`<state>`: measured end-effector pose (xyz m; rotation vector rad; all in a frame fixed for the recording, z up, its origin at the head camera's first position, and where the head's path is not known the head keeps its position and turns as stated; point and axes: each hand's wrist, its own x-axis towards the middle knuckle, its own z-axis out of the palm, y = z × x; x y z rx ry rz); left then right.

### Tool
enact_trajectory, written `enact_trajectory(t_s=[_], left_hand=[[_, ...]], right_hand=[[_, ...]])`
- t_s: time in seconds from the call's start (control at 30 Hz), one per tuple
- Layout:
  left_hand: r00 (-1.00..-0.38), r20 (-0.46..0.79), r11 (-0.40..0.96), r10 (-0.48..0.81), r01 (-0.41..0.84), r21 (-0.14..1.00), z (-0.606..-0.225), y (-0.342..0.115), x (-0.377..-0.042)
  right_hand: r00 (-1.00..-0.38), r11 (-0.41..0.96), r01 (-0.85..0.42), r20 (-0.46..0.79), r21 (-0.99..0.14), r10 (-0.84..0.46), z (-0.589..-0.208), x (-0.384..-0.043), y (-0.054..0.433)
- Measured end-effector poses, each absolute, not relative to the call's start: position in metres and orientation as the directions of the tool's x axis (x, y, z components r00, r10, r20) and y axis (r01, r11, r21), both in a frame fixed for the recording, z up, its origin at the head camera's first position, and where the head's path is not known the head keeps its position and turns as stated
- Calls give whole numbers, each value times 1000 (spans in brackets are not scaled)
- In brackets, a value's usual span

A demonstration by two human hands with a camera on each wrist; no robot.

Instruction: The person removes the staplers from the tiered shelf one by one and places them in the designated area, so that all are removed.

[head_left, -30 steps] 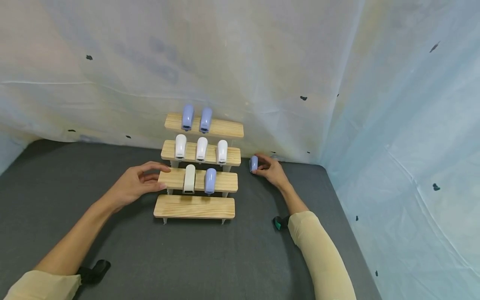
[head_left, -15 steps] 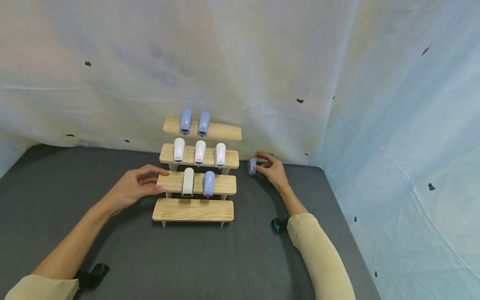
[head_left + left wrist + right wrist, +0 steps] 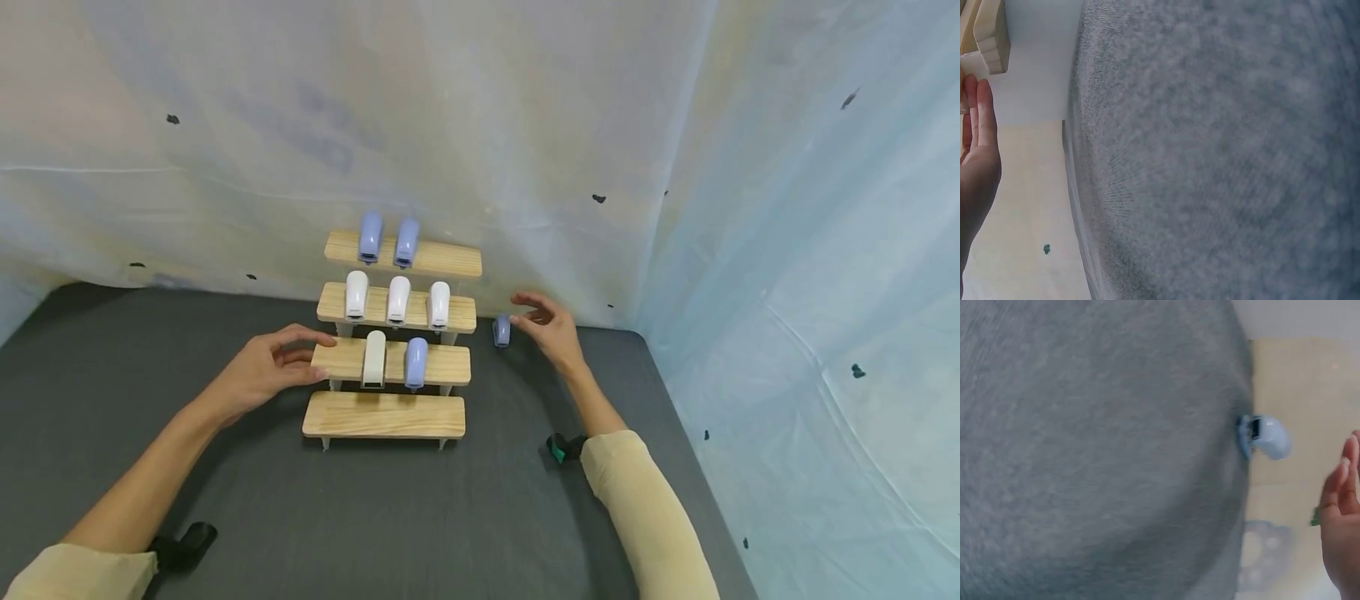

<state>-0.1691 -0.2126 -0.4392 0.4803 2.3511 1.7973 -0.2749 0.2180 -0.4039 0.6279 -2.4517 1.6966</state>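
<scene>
My left hand (image 3: 258, 373) is at the left end of a wooden four-step display rack (image 3: 384, 415), thumb and forefinger touching the third board from the top. In the left wrist view its fingers (image 3: 986, 122) look nearly straight against the wood. To the right of the rack a small lavender stapler (image 3: 502, 331) stands on the dark cloth by the wall. My right hand (image 3: 551, 332) is just right of that stapler, holding nothing, thumb and forefinger apart. The right wrist view shows the stapler (image 3: 1269, 436) separate from the fingers (image 3: 1335, 484).
Two lavender staplers (image 3: 371, 237) stand on the top board. Three white staplers (image 3: 398, 301) line the second. A cream stapler (image 3: 373, 358) and a lavender stapler (image 3: 416, 362) share the third. A pale sheet wall (image 3: 525, 125) closes the back and right of the grey cloth (image 3: 480, 517).
My right hand has let go of the lavender stapler and drawn back a little to the right, leaving it standing on the cloth. The left hand stays at the rack.
</scene>
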Motion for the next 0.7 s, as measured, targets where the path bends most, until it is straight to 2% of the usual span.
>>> enact_trajectory(t_s=[0.33,0.7], left_hand=[[-940,77,253,334,168,953,-435,-213,-167],[-941,64,274,333,162,948,-434,-212,-168]], right_hand=[[-866,231,-446,352,-865,-355,-375,-264,208],[-848,219,-481,388,-849,-360,-347,-260,192]])
